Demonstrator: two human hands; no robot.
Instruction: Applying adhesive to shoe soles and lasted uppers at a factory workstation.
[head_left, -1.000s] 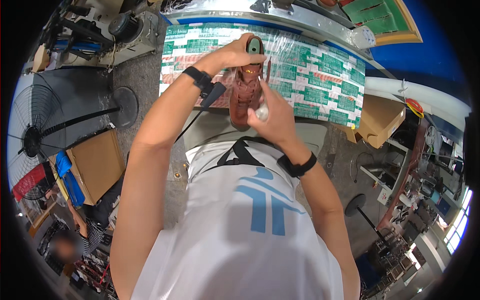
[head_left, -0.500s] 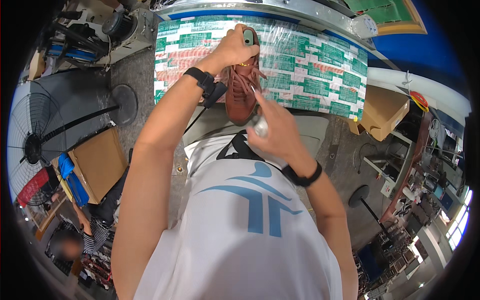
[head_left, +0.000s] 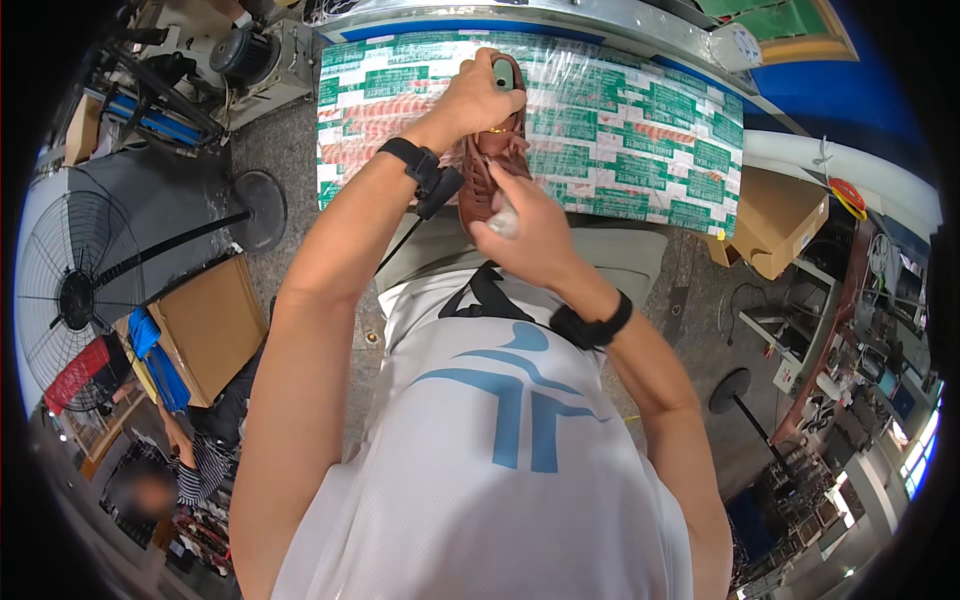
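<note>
A reddish-brown lace-up shoe [head_left: 480, 195] lies on the tape-covered work surface [head_left: 630, 130], its toe toward me and its heel away. My left hand [head_left: 472, 100] grips it at the heel and collar, with the thumb near the green insole. Over the laces and the front of the shoe is my right hand [head_left: 538, 228], fingers closed around a small object with a pale, rounded end [head_left: 506, 217]. The rest of that object is hidden in the hand, so its kind cannot be made out. The right hand covers most of the toe.
Green and white printed tape under clear film covers the work surface. A metal rail [head_left: 560, 22] runs behind it. To the right is an open cardboard box [head_left: 775, 225]. On the left stand a large fan [head_left: 75, 298] and a cardboard panel [head_left: 215, 330], with another person [head_left: 180, 460] beyond.
My right hand has moved left onto the shoe's laces and toe, its index finger now lower against the shoe. The left hand keeps its grip. The whole view has shifted slightly.
</note>
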